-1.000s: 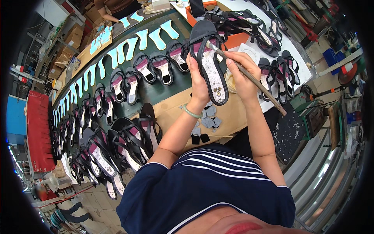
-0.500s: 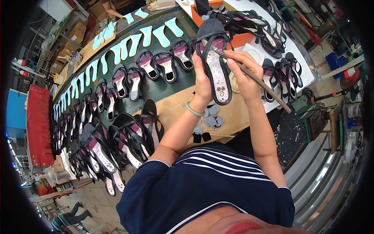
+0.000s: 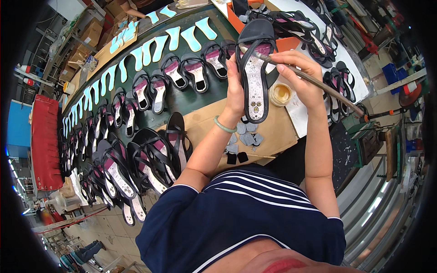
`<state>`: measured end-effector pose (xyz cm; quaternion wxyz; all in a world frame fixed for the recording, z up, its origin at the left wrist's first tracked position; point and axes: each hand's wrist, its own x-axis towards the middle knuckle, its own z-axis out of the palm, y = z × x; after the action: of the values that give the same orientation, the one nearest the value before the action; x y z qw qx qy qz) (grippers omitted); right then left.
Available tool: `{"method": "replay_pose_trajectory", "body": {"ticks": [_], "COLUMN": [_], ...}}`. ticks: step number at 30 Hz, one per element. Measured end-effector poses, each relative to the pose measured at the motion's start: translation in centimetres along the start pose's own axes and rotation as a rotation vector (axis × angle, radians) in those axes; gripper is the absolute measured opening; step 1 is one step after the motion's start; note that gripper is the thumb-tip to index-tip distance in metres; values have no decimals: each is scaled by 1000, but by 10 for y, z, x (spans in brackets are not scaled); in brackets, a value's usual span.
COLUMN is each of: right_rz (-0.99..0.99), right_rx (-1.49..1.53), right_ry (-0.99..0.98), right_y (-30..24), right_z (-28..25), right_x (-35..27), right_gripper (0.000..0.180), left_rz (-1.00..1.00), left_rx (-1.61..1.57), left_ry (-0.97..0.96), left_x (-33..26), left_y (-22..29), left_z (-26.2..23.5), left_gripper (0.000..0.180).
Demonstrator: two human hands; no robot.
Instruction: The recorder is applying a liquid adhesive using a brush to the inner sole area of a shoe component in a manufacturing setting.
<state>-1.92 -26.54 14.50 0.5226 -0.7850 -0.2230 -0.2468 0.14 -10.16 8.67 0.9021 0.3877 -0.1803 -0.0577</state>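
My left hand (image 3: 234, 93) holds a black strappy sandal (image 3: 255, 84) by its left edge, heel toward me, above the work surface. The sandal's inside is bare and speckled white, with a purple patch under the straps and metal fasteners at the heel. A long-handled brush (image 3: 328, 89) is pinched in my right hand (image 3: 304, 75), its tip meeting the inside of the sandal near the straps; the bristles are hard to make out. Below my right hand stands an open jar (image 3: 281, 94) of yellowish paste. Grey pads (image 3: 248, 136) and black pieces (image 3: 236, 158) lie near my left forearm.
Rows of sandals (image 3: 173, 73) and pale blue insole pieces (image 3: 157, 48) line the green table (image 3: 175, 107). More sandals (image 3: 123, 170) are piled at left. An orange box (image 3: 287, 44) and a sandal heap (image 3: 302, 27) lie at far right. Cardboard (image 3: 282, 132) covers the near table; another person's arm (image 3: 132, 10) shows beyond.
My right hand and the brush have shifted right and slightly up, bringing the paste jar into fuller view. The sandal in my left hand has moved slightly right and up.
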Motion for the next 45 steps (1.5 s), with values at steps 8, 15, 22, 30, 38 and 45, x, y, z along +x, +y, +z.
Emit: {"method": "replay_pose_trajectory", "body": {"ticks": [8,15,22,30,38,45], "right_rz": [-8,20,142,-86,-226,-199], "right_rx": [-14,-8,84,-129,-357,-411], "right_ry": [-141,-266,-460,166,312,345], "right_y": [-6,-13,-18,-19,3,4], "right_z": [-15,-28,-54,2,31,38], "right_x": [11,29,39,-13,-12,-15], "right_gripper": [17,14,15,15,17,17], "left_rz": [18,9,-31,47,29,81], "left_rx": [53,121,84,-23,-60,-107], "left_ry": [-45,-64,-68,56,-32,53], "left_x": [0,-1,-4,12,18,10], "left_y": [7,6,7,5,2,6], "left_z": [-1,-1,-3,-3,0,12], "left_gripper": [64,71,71,67,59,59]}}
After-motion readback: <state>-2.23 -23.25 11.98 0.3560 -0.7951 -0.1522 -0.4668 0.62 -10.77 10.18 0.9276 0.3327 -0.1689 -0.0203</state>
